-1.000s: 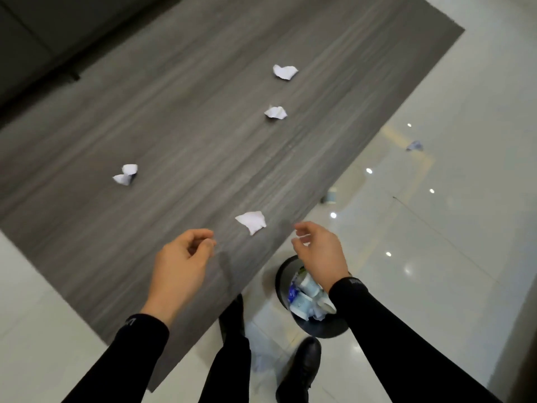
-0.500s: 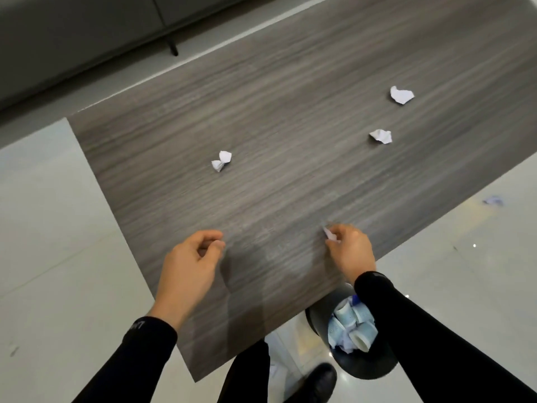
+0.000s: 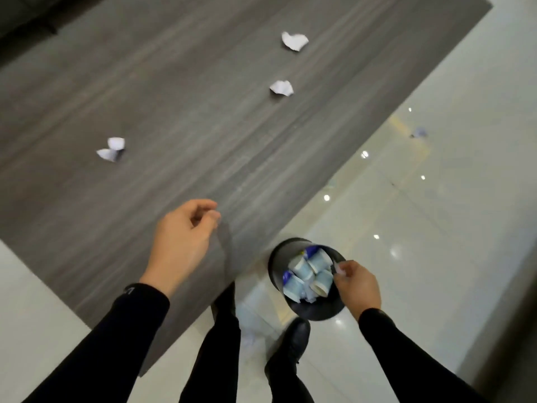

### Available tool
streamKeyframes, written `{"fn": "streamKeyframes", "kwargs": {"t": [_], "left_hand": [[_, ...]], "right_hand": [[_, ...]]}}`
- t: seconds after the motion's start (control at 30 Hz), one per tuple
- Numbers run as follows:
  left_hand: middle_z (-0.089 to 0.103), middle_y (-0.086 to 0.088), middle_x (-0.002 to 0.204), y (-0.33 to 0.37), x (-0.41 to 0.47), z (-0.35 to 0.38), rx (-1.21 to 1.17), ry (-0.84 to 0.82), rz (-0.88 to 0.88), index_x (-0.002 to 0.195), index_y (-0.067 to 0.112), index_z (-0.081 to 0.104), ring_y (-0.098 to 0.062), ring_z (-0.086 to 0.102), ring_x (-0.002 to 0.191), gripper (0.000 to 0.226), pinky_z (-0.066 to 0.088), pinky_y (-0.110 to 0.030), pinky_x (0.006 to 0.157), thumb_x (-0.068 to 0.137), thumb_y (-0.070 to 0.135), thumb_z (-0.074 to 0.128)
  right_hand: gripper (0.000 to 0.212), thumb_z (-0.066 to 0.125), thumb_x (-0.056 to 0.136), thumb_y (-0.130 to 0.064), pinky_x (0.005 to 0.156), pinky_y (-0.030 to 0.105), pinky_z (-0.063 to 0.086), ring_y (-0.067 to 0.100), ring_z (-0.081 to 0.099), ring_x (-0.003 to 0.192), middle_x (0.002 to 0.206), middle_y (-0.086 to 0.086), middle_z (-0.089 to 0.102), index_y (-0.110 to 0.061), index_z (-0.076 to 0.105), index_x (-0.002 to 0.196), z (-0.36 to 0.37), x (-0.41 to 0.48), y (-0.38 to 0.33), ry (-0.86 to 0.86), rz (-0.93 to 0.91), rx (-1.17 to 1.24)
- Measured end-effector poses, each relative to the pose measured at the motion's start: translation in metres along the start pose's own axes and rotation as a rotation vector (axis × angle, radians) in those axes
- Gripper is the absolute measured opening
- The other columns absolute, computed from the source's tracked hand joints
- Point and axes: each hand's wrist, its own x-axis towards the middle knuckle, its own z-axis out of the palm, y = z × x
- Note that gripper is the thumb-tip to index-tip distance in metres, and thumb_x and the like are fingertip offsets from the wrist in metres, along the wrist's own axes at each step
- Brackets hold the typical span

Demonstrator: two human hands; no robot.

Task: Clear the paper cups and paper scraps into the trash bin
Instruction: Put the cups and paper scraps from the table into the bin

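Observation:
Three crumpled white paper scraps lie on the grey wood table [image 3: 174, 97]: one at the far right [image 3: 294, 41], one just below it [image 3: 281, 88], one at the left [image 3: 112, 149]. A black round trash bin [image 3: 279, 264] stands on the floor by the table's near corner, holding several blue-and-white paper cups [image 3: 308, 271]. My right hand [image 3: 356, 283] hovers over the bin's right rim, fingers pinched on a small white paper scrap [image 3: 338, 267]. My left hand [image 3: 183, 242] hangs loosely curled above the table's near edge, holding nothing.
Glossy pale floor tiles surround the table, with ceiling light reflections on the right. A small bluish scrap [image 3: 420, 132] lies on the floor far right. My legs and black shoe [image 3: 293, 338] stand next to the bin. A white bit of paper [image 3: 250, 340] lies under the table corner.
My right hand lifted the nearest paper scrap off the table and carried it down over the bin. The view swung back right. My left hand stayed put.

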Motion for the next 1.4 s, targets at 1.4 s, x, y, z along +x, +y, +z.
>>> {"fn": "streamKeyframes", "kwargs": {"t": [1.4], "left_hand": [[0.053, -0.018, 0.122, -0.026, 0.183, -0.105, 0.393, 0.386, -0.203, 0.120, 0.014, 0.059, -0.039, 0.050, 0.113, 0.040, 0.038, -0.040, 0.095, 0.081, 0.017, 0.063]], "right_hand": [[0.024, 0.063, 0.081, -0.008, 0.075, 0.021, 0.042, 0.020, 0.066, 0.081, 0.083, 0.000, 0.067, -0.016, 0.069, 0.102, -0.021, 0.067, -0.318, -0.016, -0.625, -0.055]]}}
